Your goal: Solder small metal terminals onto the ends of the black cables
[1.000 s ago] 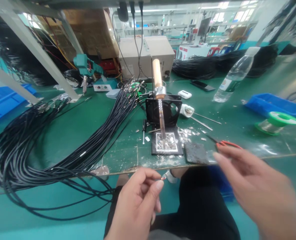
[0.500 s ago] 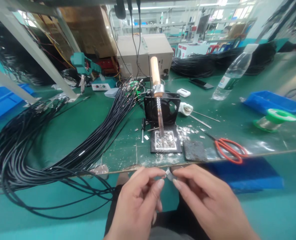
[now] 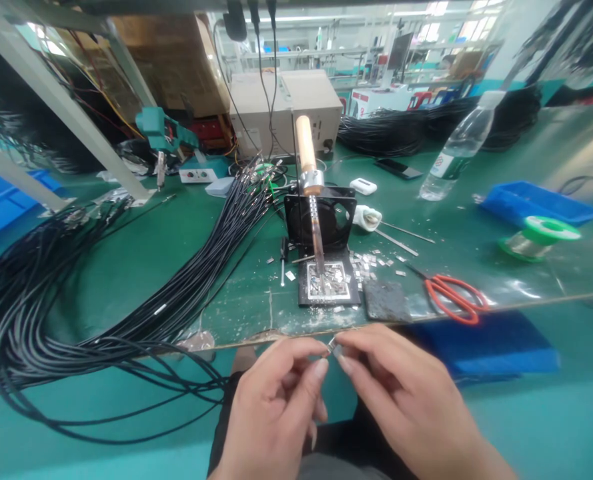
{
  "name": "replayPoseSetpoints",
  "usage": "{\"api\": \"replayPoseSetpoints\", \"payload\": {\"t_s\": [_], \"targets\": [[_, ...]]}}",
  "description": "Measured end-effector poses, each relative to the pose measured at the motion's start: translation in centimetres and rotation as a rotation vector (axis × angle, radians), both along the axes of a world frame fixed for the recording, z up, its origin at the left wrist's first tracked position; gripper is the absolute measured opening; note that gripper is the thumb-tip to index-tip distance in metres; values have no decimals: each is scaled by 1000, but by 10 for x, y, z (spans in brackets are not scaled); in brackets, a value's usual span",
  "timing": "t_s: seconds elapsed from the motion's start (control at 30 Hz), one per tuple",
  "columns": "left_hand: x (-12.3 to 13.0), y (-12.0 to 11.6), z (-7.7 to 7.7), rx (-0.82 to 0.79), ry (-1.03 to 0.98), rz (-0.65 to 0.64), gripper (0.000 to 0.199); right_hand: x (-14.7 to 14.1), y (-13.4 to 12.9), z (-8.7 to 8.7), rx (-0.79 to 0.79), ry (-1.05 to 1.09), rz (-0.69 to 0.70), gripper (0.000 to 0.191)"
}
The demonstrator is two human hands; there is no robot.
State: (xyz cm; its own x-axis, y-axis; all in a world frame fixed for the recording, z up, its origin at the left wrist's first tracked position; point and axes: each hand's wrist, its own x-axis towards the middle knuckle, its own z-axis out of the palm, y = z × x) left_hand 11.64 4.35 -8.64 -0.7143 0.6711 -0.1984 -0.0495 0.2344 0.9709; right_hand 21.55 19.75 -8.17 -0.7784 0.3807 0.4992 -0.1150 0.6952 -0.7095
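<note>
My left hand [image 3: 281,397] is closed in a pinch, thumb against forefinger, just in front of the bench edge. Facing it, my right hand [image 3: 406,387] pinches too. Between the fingertips is a small silvery metal part [image 3: 332,345]; both hands grip it or pieces that meet there, too small to tell apart. Beyond the hands, a wooden-handled soldering iron [image 3: 306,147] points tip down over a square frame [image 3: 310,295] filled with small metal bits. The frame lies on a black base, before a black fan [image 3: 296,220].
A thick bundle of black cables [image 3: 186,293] sweeps across the left, some hanging over the edge. Right of the frame are a dark grey block [image 3: 386,301], orange-handled scissors [image 3: 456,300], a solder spool [image 3: 539,240], a blue tray [image 3: 541,203] and a water bottle [image 3: 459,150].
The fingertips have come slightly closer together, and the metal part between them has turned and shows less. The whole view has shifted slightly; the bench things stay put.
</note>
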Motion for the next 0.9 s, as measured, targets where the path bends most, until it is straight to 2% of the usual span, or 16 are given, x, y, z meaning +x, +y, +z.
{"api": "replayPoseSetpoints", "payload": {"t_s": [0.2,0.57,0.73,0.9], "targets": [[1,1,1,37,-69,20,31,-1,1,-2,26,16,32,17],[1,2,1,40,-64,15,27,4,4,-4,60,-21,33,14],[3,-1,-6,34,19,7,24,6,5,-5,60,-19,27,14],[5,-2,-10,66,205,18,15,10,3,-4,11,-32,43,12]]}}
